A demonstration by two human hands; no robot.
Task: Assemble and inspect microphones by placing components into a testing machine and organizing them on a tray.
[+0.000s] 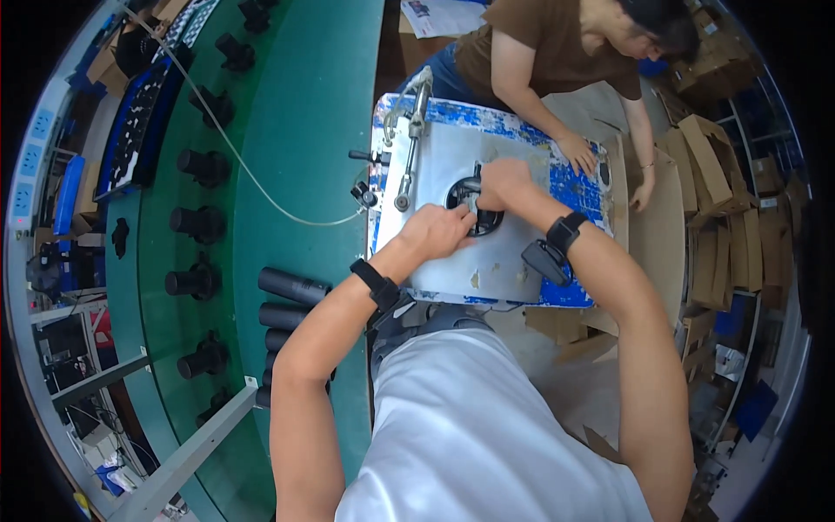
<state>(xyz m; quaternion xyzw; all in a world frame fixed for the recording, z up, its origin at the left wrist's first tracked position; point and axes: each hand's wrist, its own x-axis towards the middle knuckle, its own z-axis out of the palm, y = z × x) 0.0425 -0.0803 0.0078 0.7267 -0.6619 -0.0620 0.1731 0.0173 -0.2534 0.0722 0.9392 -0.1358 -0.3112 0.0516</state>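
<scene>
Both of the person's hands meet over a round black part (474,207) that sits near the middle of a worn metal work plate (452,261) with chipped blue edges. The left hand (437,231) is curled in a narrow grip at the part's near left side, fingertips pressed against it. The right hand (503,181) comes in from the far right and closes over the top of the part; its fingers hide what they pinch, possibly a small pale piece, though I cannot tell for sure. Each wrist wears a black strap.

On the plate's left side stands a metal lever clamp (412,139). Further left, a green conveyor (296,157) carries a row of black cylindrical parts (202,167), with more black tubes (292,285) lying near the person's left elbow. At the far right edge of the plate rests a co-worker's hand (577,153).
</scene>
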